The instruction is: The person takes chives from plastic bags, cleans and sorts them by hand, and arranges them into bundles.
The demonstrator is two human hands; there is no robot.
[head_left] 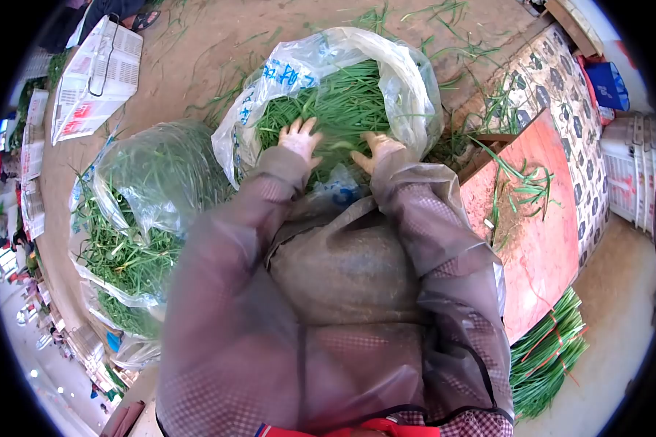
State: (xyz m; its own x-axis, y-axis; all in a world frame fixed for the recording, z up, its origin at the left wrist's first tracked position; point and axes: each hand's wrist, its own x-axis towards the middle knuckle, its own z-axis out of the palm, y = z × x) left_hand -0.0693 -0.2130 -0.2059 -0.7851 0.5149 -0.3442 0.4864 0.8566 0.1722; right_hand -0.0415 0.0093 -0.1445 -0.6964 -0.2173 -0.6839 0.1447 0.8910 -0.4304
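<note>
A large clear plastic bag point(408, 80) with blue printing stands in front of me, its mouth spread wide. Long thin green leaves like chives point(342, 98) fill it. My left hand point(297, 138) rests on the near left part of the leaves, fingers spread. On the near right side, my right hand point(380, 149) lies with its fingers apart, touching the leaves and the bag's inner edge. Neither hand grips anything. Part of the leaves between the hands is blurred. A brown apron point(342, 269) covers my lap, right behind the bag.
Another clear bag point(164, 164) of greens lies at left. White plastic crates point(98, 80) stand beyond it. At right is a reddish board point(536, 233) with loose leaves and dirt, above a tied bundle of chives point(543, 357). Scattered leaves lie on the brown floor point(189, 51).
</note>
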